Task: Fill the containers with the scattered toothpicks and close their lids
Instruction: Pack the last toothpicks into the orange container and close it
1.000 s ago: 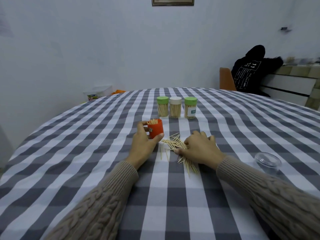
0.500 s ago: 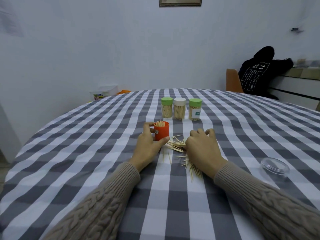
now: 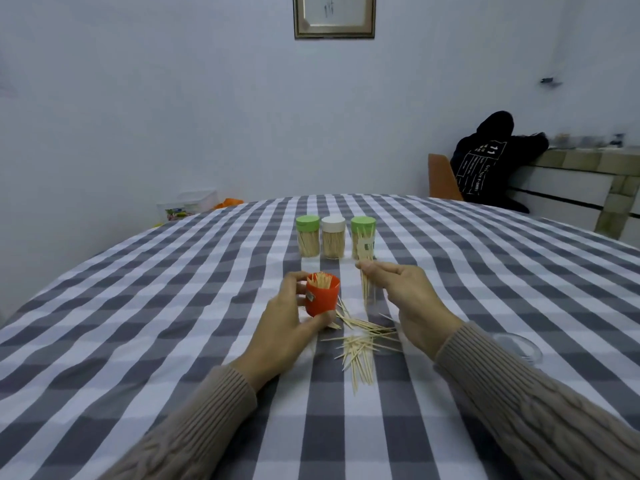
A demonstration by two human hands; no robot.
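Note:
My left hand (image 3: 289, 323) grips an open orange container (image 3: 322, 296) partly filled with toothpicks, standing on the checked tablecloth. To its right my right hand (image 3: 405, 299) is raised above the table and pinches a small bunch of toothpicks (image 3: 365, 271) held upright. A pile of scattered toothpicks (image 3: 360, 341) lies on the cloth between my hands. Behind stand three closed, full containers: one with a green lid (image 3: 307, 235), one with a white lid (image 3: 333, 236) and a second green-lidded one (image 3: 362, 233).
A clear plastic lid (image 3: 517, 346) lies on the round table (image 3: 138, 306) at the right, near my right sleeve. A chair with a black garment (image 3: 485, 168) stands beyond the far right edge. A plastic box (image 3: 188, 207) sits past the far left edge.
My right hand has lifted off the pile with a pinched bunch of toothpicks and risen up beside the orange container. My left hand keeps its hold on the container.

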